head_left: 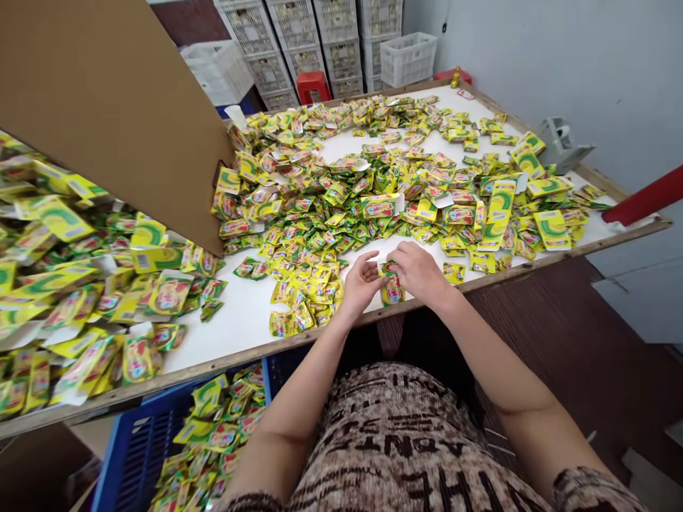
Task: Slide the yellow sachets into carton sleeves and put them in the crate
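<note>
A small yellow-and-green box with a red picture stands near the table's front edge, between my two hands. My right hand is closed at the top of this box, fingers bent down over it. To its left, my left hand is half curled with its fingers apart, the thumb reaching to the box's left edge. Small shiny yellow sachets lie in a loose pile just left of my left hand. Behind both hands spreads a heap of green-and-yellow sachets mixed with printed boxes.
A tall brown cardboard sheet stands on the white table at left, more boxes beyond it. Below the edge sits a blue crate of packets. A grey tape dispenser and a red pole are at right. White crates stand behind.
</note>
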Action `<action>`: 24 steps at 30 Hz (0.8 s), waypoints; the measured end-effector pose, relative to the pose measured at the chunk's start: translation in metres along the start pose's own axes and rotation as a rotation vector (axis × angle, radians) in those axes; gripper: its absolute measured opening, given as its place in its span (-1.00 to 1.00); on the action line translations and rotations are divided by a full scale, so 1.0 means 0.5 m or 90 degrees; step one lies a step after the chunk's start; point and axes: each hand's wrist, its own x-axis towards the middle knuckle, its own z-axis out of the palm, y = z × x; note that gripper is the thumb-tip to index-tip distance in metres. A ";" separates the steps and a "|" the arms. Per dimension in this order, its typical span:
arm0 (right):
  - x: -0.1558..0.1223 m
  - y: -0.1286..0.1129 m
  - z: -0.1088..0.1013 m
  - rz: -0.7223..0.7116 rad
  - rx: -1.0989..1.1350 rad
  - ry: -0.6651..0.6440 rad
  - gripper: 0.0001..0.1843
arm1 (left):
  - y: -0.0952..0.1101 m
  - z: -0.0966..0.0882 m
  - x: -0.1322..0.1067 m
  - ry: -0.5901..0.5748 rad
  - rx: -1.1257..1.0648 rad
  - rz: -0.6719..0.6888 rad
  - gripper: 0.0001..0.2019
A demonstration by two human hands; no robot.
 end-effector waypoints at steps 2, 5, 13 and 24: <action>0.006 -0.014 -0.017 -0.023 -0.066 -0.071 -0.85 | -0.010 0.007 -0.007 -0.018 -0.004 -0.015 -0.28; 0.011 -0.029 -0.028 -0.040 -0.113 -0.128 -0.90 | -0.026 0.016 -0.019 -0.075 -0.037 -0.054 -0.49; 0.009 0.008 -0.020 -0.102 0.056 -0.039 -0.85 | -0.042 0.002 -0.043 -0.117 -0.114 -0.063 -0.61; -0.076 0.043 0.047 0.229 0.560 0.149 -0.74 | -0.021 0.006 -0.058 -0.076 -0.037 -0.086 -0.59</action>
